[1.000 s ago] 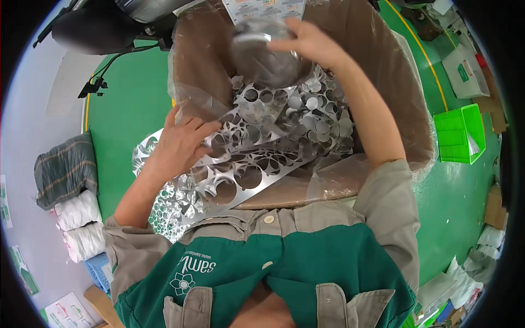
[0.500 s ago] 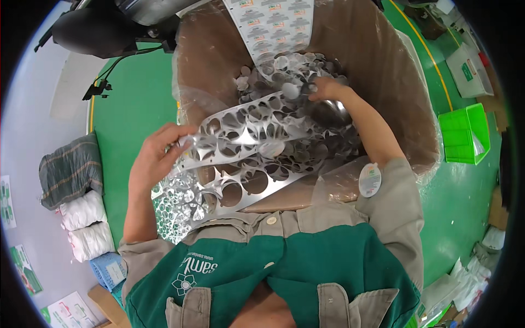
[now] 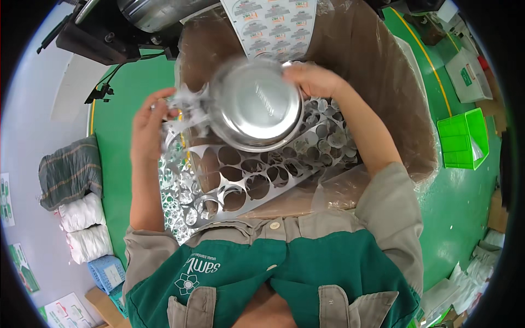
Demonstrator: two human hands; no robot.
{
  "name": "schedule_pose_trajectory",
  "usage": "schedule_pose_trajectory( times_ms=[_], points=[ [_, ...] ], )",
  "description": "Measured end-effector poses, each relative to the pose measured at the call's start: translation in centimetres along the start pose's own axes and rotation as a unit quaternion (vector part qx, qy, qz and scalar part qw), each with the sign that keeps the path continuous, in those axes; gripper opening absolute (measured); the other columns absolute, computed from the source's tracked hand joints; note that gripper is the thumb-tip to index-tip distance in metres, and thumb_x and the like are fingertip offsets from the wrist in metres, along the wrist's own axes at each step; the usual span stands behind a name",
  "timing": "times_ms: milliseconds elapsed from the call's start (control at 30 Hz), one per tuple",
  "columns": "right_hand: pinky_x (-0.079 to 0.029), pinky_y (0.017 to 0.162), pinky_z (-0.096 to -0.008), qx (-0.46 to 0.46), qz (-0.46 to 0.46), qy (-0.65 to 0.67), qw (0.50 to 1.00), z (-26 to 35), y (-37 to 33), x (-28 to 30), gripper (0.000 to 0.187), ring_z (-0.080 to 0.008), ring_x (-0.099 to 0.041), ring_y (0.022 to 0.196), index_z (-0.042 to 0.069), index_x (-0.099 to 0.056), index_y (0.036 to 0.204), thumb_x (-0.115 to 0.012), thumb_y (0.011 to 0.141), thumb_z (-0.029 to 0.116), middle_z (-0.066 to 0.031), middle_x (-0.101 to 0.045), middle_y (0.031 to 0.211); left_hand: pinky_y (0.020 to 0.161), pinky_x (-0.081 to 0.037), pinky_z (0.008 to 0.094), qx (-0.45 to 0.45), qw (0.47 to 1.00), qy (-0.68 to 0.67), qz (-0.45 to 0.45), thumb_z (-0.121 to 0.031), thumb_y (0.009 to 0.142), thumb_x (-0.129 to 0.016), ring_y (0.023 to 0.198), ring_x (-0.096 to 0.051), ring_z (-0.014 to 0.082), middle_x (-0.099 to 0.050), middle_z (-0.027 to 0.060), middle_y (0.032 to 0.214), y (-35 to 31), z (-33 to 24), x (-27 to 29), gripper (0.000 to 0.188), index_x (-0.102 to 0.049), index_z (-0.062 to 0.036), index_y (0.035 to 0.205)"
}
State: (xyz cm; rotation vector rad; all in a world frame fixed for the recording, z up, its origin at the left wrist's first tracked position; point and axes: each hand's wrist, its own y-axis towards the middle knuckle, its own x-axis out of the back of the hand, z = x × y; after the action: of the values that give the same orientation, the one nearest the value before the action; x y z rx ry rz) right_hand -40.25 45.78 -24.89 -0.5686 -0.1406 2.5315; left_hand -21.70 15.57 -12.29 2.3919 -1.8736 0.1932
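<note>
My right hand (image 3: 320,82) grips the far right rim of a shiny round metal bowl (image 3: 257,104), holding it up over the large brown plastic-lined bin. Left of the bowl, my left hand (image 3: 147,123) pinches a crumpled foil strip with punched-out round holes (image 3: 191,112); both are smeared by motion. Below the bowl a second punched foil strip (image 3: 219,199) slants across the bin's near left edge. Loose round foil lids (image 3: 331,139) lie heaped in the bin, partly hidden by the bowl. A printed foil sheet (image 3: 279,27) hangs down into the bin's far side.
The brown bin liner (image 3: 377,71) rises around the heap. Punched foil scrap (image 3: 178,205) piles up at the near left. Dark machine parts (image 3: 98,35) stand at the far left. A bright green crate (image 3: 464,136) sits on the floor at right.
My right hand has lifted the metal bowl out of the heap and moved it left. My left hand has moved away from me, and its foil strip has crumpled up beside the bowl.
</note>
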Motion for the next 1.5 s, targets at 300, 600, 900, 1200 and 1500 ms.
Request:
schedule_pose_trajectory(
  times_ms=[300,600,900,1200,1500],
  points=[
    [-0.047,0.077,-0.0382,-0.330,0.059,-0.699,0.632,-5.0,-0.9,3.6,0.053,-0.0317,-0.058,0.094,0.001,-0.057,0.104,-0.071,0.063,0.032,-0.0172,-0.060,0.102,0.074,-0.044,0.0275,-0.107,0.892,0.437,0.042,-0.014,0.074,-0.067,0.081,-0.055,0.0165,-0.059,0.0091,0.088,-1.0,-0.3,-1.1,0.045,-0.052,-0.0066,0.115],
    [-0.041,0.095,-0.0424,0.273,0.114,0.250,0.922,4.6,-3.7,4.9,0.061,-0.0274,-0.048,0.113,0.004,-0.038,0.127,-0.055,0.082,0.043,-0.0124,-0.047,0.124,0.087,-0.043,0.0399,-0.142,0.867,0.463,0.116,-0.051,0.053,-0.076,0.112,-0.044,0.0315,-0.041,0.0178,0.126,-3.0,1.1,0.5,0.094,-0.039,-0.0111,0.129],
    [-0.048,0.082,-0.0365,-0.167,-0.268,-0.505,0.803,-7.5,-4.1,8.8,0.039,-0.0263,-0.059,0.096,-0.001,-0.058,0.105,-0.066,0.072,0.019,-0.0165,-0.060,0.105,0.065,-0.043,0.0380,-0.103,0.818,0.551,0.129,-0.001,0.065,-0.059,0.074,-0.055,0.0333,-0.058,0.0145,0.082,-4.5,-1.8,-0.9,0.051,-0.055,-0.0120,0.115],
    [-0.045,0.081,-0.0234,0.201,0.007,-0.198,0.959,10.3,-5.0,-3.4,0.036,-0.0101,-0.055,0.092,0.004,-0.051,0.114,-0.057,0.083,0.020,-0.0070,-0.057,0.106,0.062,-0.044,0.0325,-0.340,0.778,0.517,0.110,0.006,0.058,-0.051,0.077,-0.053,0.0254,-0.055,0.0076,0.084,-6.8,-6.4,-1.6,0.036,-0.067,-0.0095,0.087],
    [-0.042,0.086,-0.0395,-0.138,-0.129,-0.624,0.758,-6.8,1.6,3.6,0.074,-0.0341,-0.050,0.108,-0.002,-0.045,0.122,-0.061,0.074,0.052,-0.0186,-0.052,0.118,0.069,-0.045,0.0329,-0.459,0.777,0.428,-0.054,-0.016,0.054,-0.061,0.079,-0.054,0.0257,-0.056,0.0123,0.088,-9.2,-9.2,2.4,0.026,-0.067,-0.0058,0.077]
  ],
)
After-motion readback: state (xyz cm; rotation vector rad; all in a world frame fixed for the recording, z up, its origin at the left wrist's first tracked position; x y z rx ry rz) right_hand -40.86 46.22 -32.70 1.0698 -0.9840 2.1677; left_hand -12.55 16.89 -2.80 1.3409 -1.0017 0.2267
